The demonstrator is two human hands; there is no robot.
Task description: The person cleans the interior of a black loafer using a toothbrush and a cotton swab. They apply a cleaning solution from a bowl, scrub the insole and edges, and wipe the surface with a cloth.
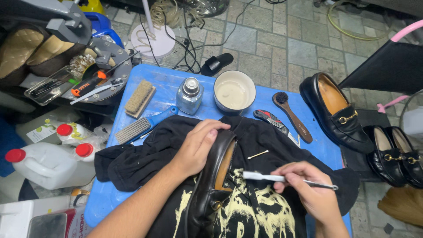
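A blue plastic surface stood on a paved floor, draped with a black printed cloth. The left hand had its grip clamped over a black loafer lying on the cloth. Right of that grip, the right hand pinched a thin white-tipped tool, its tip near the insole; work looked midway, with another loafer waiting beyond.

White jugs: red caps, at nine o'clock.
Labelled bottle: white, green-yellow label.
Box: red-white, at seven o'clock.
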